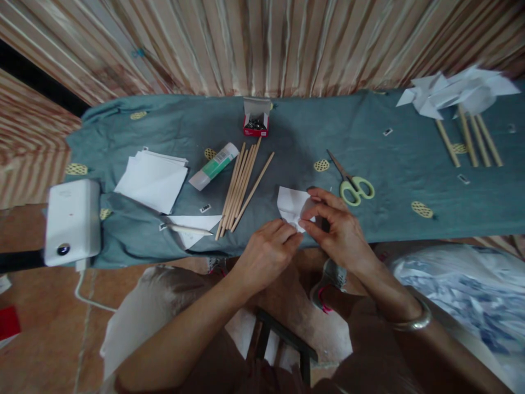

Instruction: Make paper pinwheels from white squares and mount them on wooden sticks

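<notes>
A small folded piece of white paper is between my two hands, just over the front edge of the cloth-covered table. My left hand has its fingers curled closed on the paper's lower edge. From the right, my right hand pinches the paper between thumb and fingers. Part of the paper is hidden behind the fingers. Left of it lie several thin wooden sticks in a loose bundle. Green-handled scissors rest just beyond my right hand, blades pointing away.
A red box of metal pins stands open at the back. Around the left side are a glue stick, stacked white paper sheets, a pencil and a white power bank. Paper pinwheels on sticks lie far right.
</notes>
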{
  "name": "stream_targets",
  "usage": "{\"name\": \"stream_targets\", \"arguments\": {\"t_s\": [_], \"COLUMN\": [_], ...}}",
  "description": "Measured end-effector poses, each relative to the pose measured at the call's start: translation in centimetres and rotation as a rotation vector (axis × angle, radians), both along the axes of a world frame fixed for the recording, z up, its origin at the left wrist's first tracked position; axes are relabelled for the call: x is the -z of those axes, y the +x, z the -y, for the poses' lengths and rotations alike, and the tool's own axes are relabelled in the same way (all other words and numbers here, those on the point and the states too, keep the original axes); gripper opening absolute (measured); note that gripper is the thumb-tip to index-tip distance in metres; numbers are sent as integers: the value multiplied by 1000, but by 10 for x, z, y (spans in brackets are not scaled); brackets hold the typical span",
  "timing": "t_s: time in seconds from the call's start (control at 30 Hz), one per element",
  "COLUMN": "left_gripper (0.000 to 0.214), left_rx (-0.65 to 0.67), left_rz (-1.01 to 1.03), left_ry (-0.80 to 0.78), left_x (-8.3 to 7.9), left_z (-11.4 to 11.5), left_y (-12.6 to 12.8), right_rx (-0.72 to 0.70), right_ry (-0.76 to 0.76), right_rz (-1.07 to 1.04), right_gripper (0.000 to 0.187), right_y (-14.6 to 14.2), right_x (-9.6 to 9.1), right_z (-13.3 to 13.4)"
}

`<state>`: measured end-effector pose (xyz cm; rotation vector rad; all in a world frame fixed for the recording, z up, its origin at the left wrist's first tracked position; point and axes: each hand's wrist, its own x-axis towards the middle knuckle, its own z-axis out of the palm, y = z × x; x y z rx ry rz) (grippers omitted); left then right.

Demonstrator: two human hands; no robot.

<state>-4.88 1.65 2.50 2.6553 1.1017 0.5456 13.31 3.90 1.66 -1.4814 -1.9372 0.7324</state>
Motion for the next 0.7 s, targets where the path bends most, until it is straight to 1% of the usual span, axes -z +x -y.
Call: {"name": "stream_targets", "arguments": {"t_s": [0.27, 0.43, 0.7], "left_gripper": [16, 16, 14], "left_rx": [3, -1, 6], "left_rz": [-20, -21, -39], "left_ry": [-5, -3, -4], "left_x": [0, 1, 1], "left_z": [0, -1, -1], "left_y": [-1, 0, 0], "right_rx": [17, -7, -61], "right_ry": [48, 136, 232], "right_rz": [17, 65, 162], "right_gripper": [3, 12, 20], "right_y": [-2, -3, -5], "right_x": [2, 2, -1], "right_z": [3, 8, 13]}}
